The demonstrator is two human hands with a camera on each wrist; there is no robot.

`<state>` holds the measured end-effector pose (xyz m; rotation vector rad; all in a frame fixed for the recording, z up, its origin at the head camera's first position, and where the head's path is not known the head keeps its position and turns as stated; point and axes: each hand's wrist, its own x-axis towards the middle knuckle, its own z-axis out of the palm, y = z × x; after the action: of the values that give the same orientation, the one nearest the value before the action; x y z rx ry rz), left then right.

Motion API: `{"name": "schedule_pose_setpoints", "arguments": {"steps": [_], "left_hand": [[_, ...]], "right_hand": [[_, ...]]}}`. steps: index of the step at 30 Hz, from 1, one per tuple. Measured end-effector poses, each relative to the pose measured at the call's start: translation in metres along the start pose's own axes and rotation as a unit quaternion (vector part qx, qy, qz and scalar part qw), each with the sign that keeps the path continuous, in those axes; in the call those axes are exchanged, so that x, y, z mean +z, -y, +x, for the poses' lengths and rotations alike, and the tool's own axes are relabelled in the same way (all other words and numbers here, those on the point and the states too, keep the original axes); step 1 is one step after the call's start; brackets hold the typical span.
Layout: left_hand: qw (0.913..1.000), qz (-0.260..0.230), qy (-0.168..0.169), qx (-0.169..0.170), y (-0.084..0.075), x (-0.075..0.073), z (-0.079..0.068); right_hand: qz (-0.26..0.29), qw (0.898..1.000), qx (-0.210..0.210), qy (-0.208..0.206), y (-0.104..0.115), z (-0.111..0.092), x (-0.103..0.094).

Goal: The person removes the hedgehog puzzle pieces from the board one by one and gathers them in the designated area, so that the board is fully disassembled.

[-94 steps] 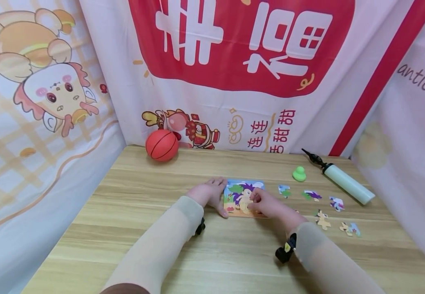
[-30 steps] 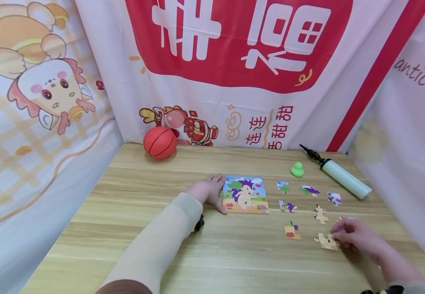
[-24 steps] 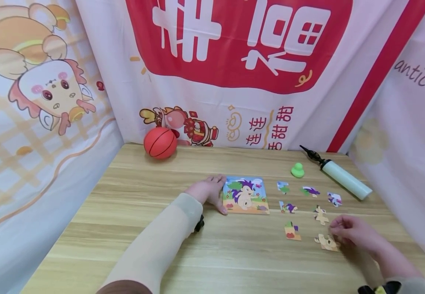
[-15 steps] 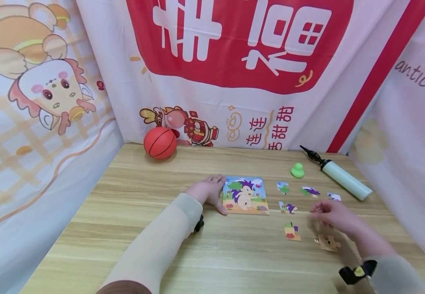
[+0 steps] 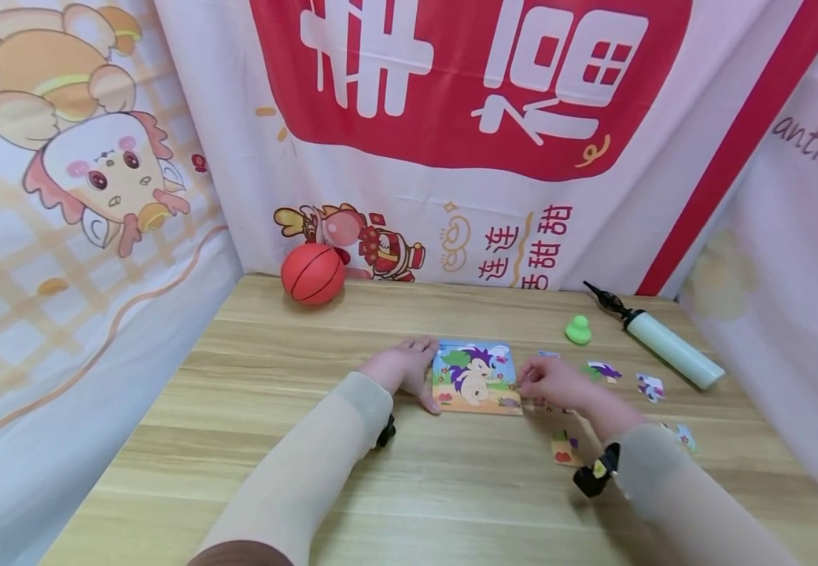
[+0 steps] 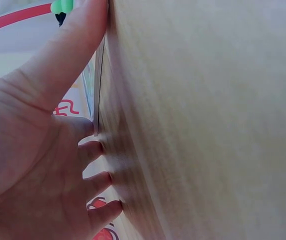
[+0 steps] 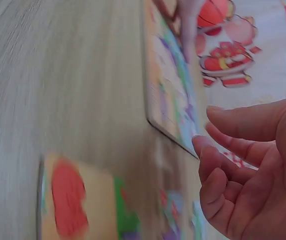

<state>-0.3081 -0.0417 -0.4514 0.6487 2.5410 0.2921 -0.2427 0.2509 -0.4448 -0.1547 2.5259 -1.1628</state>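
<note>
A square puzzle board (image 5: 476,377) with a purple-spined hedgehog picture lies flat on the table. My left hand (image 5: 403,369) rests along its left edge, fingers spread straight; in the left wrist view the thumb (image 6: 73,55) and fingertips reach down to the tabletop. At the board's right edge is my right hand (image 5: 554,384), loosely bent. The right wrist view shows its thumb (image 7: 243,121) apart from the fingers with nothing between them. Loose jigsaw pieces lie around it: a red-apple piece (image 5: 565,450), a purple piece (image 5: 603,371) and a butterfly piece (image 5: 651,387). My right forearm covers others.
Another jigsaw piece (image 5: 685,437) shows past the right sleeve. Toward the back right are a green knobbed toy (image 5: 578,330) and a hand pump (image 5: 671,346). A red ball (image 5: 313,273) stands at the back left of the wooden table (image 5: 274,346), with printed cloth around.
My right hand has swept left from the lower-right pieces, over the middle ones, to the board's right edge. The left hand has stayed at the board's left edge.
</note>
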Motion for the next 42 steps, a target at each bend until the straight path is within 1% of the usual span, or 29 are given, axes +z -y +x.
{"name": "schedule_pose_setpoints", "arguments": {"steps": [4, 7, 9, 16, 22, 28, 31, 36, 42], "left_hand": [[1.0, 0.001, 0.0, -0.001, -0.002, 0.0, 0.0], [1.0, 0.004, -0.002, -0.002, -0.003, 0.001, 0.0], [1.0, 0.007, -0.002, -0.002, -0.003, 0.001, 0.001], [1.0, 0.007, -0.001, -0.004, -0.002, 0.002, 0.002], [0.9999, 0.015, 0.001, 0.0, -0.002, 0.002, 0.001], [0.9999, 0.015, 0.001, -0.001, -0.001, 0.001, 0.001], [0.9999, 0.015, 0.002, 0.0, -0.001, 0.001, 0.001], [0.9999, 0.017, 0.003, 0.001, -0.001, 0.001, 0.002], [0.9998, 0.02, 0.002, 0.0, -0.001, 0.001, 0.002]], "right_hand": [[0.004, 1.0, -0.008, 0.004, 0.004, 0.013, 0.014], [0.011, 1.0, -0.013, 0.0, 0.004, 0.019, 0.021], [0.007, 1.0, -0.011, -0.004, 0.004, 0.021, 0.023], [-0.026, 1.0, 0.006, -0.009, 0.003, 0.027, 0.029], [-0.05, 0.998, 0.015, -0.017, 0.003, 0.029, 0.03], [-0.05, 0.998, 0.012, -0.02, 0.005, 0.029, 0.029], [-0.035, 0.999, 0.015, -0.023, 0.007, 0.028, 0.029], [0.025, 0.999, 0.019, -0.017, 0.008, 0.025, 0.027], [0.088, 0.996, -0.016, -0.008, 0.003, 0.018, 0.018]]}}
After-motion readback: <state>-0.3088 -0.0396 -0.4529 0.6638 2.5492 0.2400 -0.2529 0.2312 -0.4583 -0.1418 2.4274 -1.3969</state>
